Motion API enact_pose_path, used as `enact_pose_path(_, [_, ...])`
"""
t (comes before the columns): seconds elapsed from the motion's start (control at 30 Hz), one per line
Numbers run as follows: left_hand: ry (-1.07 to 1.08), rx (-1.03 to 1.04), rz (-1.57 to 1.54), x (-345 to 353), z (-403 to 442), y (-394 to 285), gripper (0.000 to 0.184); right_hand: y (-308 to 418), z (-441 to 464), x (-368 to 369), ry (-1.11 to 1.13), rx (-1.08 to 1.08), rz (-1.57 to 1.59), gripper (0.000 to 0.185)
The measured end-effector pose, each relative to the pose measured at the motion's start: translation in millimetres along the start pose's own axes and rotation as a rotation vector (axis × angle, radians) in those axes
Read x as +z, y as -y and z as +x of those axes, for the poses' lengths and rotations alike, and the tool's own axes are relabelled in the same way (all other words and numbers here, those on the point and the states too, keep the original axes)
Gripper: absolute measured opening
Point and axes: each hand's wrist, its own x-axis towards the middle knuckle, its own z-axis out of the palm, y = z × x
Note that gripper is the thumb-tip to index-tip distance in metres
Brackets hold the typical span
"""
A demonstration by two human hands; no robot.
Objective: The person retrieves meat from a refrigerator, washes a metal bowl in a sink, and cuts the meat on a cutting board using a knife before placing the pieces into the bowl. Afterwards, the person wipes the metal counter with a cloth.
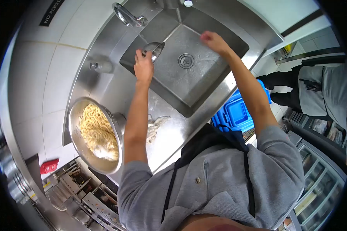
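Sink of grey stainless steel (192, 82), square-cornered and set in a steel bench (169, 144); clock directions are taken from its round metal drain (186, 61). At 10 o'clock, small round steel bowl (155, 50), tilted, inside the sink's left part; the left hand (144, 66) pinches its edge between thumb and fingers. Beyond it, also toward 10, curved chrome tap (128, 17). At 2 o'clock, right hand (215, 41) raised above the sink, well apart from the bowl; fingers appear curled, but blur prevents telling whether they are pressed together. At 9, clear dispenser bottle (103, 67) near the bench's back edge. Toward 8, large perforated metal colander (74, 129) containing pale yellow noodles (94, 125), just beside the left forearm, which lies between it and pale wet scraps (154, 129) at 7. Between 4 and 5, bright blue plastic container (237, 111) below the bench edge, partly hidden by the right arm. Past 3, another person in grey (316, 86).
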Motion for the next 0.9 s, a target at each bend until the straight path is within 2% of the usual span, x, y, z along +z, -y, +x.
enact_pose_path(0.13, [-0.12,0.07,0.01,-50.2,-25.7,-26.8,0.02,-12.4,-119.8,-6.0,-0.061,-0.076,-0.072,0.021])
enact_pose_path(0.2, [-0.19,0.056,-0.001,-72.8,-47.0,-42.5,0.02,-2.8,-161.1,3.1,-0.103,-0.18,-0.148,0.018])
enact_pose_path(0.27, [-0.25,0.046,-0.044,-91.6,-84.2,-62.7,0.019,13.2,-185.0,19.5,-0.074,-0.233,-0.364,0.029])
enact_pose_path(0.3, [-0.269,0.034,-0.051,-103.7,-105.4,-74.8,0.018,30.6,-204.0,27.6,-0.023,-0.264,-0.365,0.029])
enact_pose_path(0.37, [-0.151,0.006,-0.056,-130.7,-151.3,-98.4,0.019,88.0,-236.4,54.1,-0.302,-0.643,-0.296,0.036])
enact_pose_path(0.4, [-0.16,0.028,-0.046,-146.4,-175.3,-109.2,0.02,108.5,-253.7,70.2,-0.249,-0.697,-0.263,0.036])
enact_pose_path(0.47, [-0.166,0.046,0.0,-173.8,-225.9,-124.2,0.022,138.6,-283.5,91.6,-0.187,-0.744,-0.425,0.038])
enact_pose_path(0.5, [-0.173,0.038,0.041,-187.1,-248.2,-128.7,0.023,140.7,-287.9,103.5,-0.184,-0.786,-0.443,0.03])
enact_pose_path(0.57, [-0.187,-0.127,-0.023,-197.7,-300.6,-125.8,0.023,156.9,-303.4,112.7,-0.079,-0.987,-0.677,0.028])
enact_pose_path(0.6, [-0.291,-0.196,-0.157,-206.9,-330.5,-127.3,0.022,154.9,-305.0,122.0,-0.048,-1.159,-0.594,0.028])
enact_pose_path(0.67, [-0.343,-0.287,-0.096,-229.4,-399.8,-127.4,0.022,156.1,-314.8,133.3,0.005,-1.154,-0.582,0.028])
enact_pose_path(0.7, [-0.433,-0.329,0.031,-245.9,-437.2,-130.0,0.025,157.8,-310.5,133.9,0.055,-1.18,-0.498,0.027])
enact_pose_path(0.73, [-0.467,-0.455,-0.012,-267.2,-480.0,-137.9,0.027,190.1,-340.5,133.2,0.128,-0.892,-0.422,0.025])
enact_pose_path(0.77, [-0.474,-0.63,-0.016,-276.5,-527.6,-142.8,0.025,185.1,-325.8,137.5,0.158,-0.829,-0.24,0.024])
enact_pose_path(0.8, [-0.474,-0.789,-0.04,-276.9,-576.5,-150.2,0.022,197.7,-344.1,145.7,0.37,-0.685,0.254,0.031])
enact_pose_path(0.9, [-0.561,-1.212,-0.064,-259.5,-722.2,-157.8,0.02,201.3,-366.0,204.1,0.688,-0.204,0.672,0.049])
